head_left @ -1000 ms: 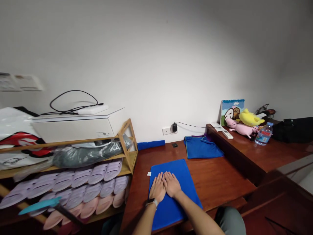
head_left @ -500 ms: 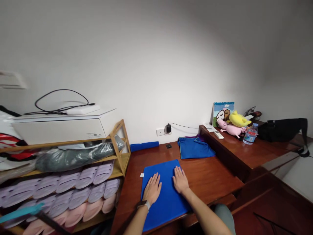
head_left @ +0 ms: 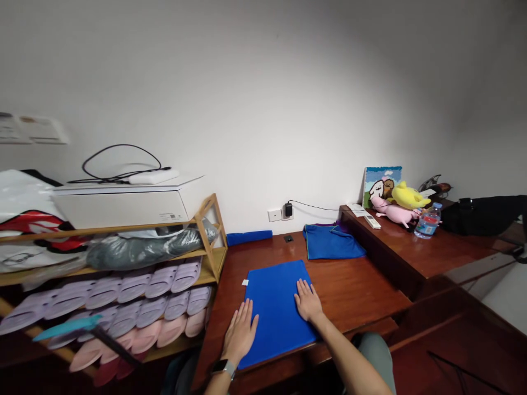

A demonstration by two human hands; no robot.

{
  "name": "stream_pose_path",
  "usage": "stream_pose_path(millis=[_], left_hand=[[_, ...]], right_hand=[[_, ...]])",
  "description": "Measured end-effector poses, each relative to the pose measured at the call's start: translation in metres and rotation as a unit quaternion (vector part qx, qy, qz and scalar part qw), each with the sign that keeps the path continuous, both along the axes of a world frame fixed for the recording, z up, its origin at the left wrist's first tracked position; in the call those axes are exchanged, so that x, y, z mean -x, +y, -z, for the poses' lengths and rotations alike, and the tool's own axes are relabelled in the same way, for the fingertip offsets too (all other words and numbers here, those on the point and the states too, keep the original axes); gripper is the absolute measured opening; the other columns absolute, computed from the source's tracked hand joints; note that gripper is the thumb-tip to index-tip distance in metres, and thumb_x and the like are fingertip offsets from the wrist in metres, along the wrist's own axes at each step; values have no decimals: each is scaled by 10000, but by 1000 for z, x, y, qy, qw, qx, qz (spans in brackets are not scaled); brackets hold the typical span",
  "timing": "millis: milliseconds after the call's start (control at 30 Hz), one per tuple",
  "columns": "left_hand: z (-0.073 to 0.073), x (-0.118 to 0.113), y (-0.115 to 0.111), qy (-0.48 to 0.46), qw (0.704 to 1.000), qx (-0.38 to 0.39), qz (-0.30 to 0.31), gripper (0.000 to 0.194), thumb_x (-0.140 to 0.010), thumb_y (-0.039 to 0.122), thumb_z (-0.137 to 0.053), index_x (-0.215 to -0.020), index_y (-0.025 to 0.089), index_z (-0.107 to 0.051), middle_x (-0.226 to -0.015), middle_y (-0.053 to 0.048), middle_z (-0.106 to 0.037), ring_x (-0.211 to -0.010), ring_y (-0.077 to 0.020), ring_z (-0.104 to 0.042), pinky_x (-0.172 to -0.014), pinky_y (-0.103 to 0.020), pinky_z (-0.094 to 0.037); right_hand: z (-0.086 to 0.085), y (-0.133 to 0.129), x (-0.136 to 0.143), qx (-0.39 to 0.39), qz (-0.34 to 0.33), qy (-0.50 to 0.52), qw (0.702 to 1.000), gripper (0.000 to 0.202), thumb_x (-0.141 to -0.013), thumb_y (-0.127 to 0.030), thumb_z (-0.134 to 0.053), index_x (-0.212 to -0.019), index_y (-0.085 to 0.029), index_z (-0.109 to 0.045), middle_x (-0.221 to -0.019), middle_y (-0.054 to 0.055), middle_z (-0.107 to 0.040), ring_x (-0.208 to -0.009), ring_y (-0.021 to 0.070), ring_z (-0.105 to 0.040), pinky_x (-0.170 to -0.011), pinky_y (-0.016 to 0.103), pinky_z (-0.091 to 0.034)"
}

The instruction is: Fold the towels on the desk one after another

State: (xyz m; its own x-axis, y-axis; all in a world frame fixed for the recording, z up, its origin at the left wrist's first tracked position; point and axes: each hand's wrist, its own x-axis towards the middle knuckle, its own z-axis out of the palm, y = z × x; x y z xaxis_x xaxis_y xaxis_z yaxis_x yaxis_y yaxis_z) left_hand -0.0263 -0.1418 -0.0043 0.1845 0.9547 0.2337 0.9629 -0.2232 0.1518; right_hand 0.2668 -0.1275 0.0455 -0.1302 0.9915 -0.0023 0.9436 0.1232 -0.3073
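Observation:
A blue cloth [head_left: 278, 307] lies flat on the brown wooden desk [head_left: 346, 296], a small white tag [head_left: 245, 282] sticking out at its upper left. My left hand [head_left: 241, 332], with a watch on the wrist, rests palm down at the cloth's left edge, fingers stretched out. On the right edge of the cloth my right hand [head_left: 308, 300] lies flat too, its fingers extended. Neither hand grips anything. Behind, a second blue cloth [head_left: 333, 242] with a green edge lies loosely, and a folded blue cloth [head_left: 249, 237] sits along the wall.
Left of the desk stands a wooden rack [head_left: 214, 258] with several slippers [head_left: 135, 285] and a white box [head_left: 123, 208]. On the raised right section are plush toys [head_left: 395, 211], a water bottle [head_left: 428, 221], a remote [head_left: 373, 221] and a black bag [head_left: 481, 215]. A plugged-in charger [head_left: 288, 209] trails a cable.
My left hand has slid left and toward me, from on top of the cloth to its left edge. My right hand stays near the right edge. The camera view has shifted slightly.

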Motion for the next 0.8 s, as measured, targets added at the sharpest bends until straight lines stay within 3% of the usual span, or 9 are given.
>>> stream_pose_path(millis=[100, 233, 333, 433, 600, 800], left_hand=[[-6, 8, -6, 3, 1000, -20, 0, 658, -1061, 488, -292, -1621, 167, -422, -1669, -124, -462, -1571, -284, -401, -1298, -521, -340], [-14, -27, -15, 6, 998, -46, 39, 631, -1071, 435, -267, -1615, 162, -432, -1682, -117, -439, -1579, -275, -386, -1307, -512, -331], [-7, -63, -25, 5, 997, -31, 68, 612, -1070, 377, -247, -1615, 170, -433, -1693, -99, -422, -1580, -256, -384, -1307, -490, -340], [8, -74, -34, 7, 997, -22, 67, 609, -1063, 374, -255, -1609, 183, -447, -1690, -94, -425, -1575, -258, -395, -1306, -498, -341], [18, -47, -42, -2, 999, -24, 44, 651, -1065, 498, -289, -1629, 193, -408, -1696, -86, -412, -1584, -273, -376, -1307, -511, -341], [19, -25, -50, -1, 999, -51, 10, 674, -1058, 500, -292, -1631, 164, -407, -1685, -110, -432, -1576, -276, -394, -1308, -509, -340]], right_hand=[[-8, -4, -9, 7, 23, -14, 1000, 677, -1099, -397, -164, -1688, -77, -256, -1752, 103, -212, -1642, 250, -153, -1340, 449, -101], [-7, -23, 20, -38, 12, 16, 999, 667, -1102, -399, -165, -1687, -101, -281, -1750, 96, -210, -1642, 250, -139, -1343, 447, -108], [5, -45, 52, -56, -43, 57, 996, 652, -1106, -403, -157, -1692, -145, -283, -1747, 64, -216, -1638, 231, -161, -1344, 437, -135], [17, -61, 62, -50, -47, 67, 995, 645, -1109, -410, -162, -1687, -160, -300, -1738, 61, -248, -1635, 233, -175, -1345, 453, -144], [20, -66, 18, -32, 13, 37, 999, 658, -1101, -427, -183, -1692, -157, -283, -1741, 57, -212, -1636, 243, -160, -1347, 479, -144], [16, -70, -36, 4, 90, -4, 996, 676, -1087, -438, -201, -1701, -161, -256, -1748, 40, -186, -1634, 235, -163, -1342, 458, -148]])
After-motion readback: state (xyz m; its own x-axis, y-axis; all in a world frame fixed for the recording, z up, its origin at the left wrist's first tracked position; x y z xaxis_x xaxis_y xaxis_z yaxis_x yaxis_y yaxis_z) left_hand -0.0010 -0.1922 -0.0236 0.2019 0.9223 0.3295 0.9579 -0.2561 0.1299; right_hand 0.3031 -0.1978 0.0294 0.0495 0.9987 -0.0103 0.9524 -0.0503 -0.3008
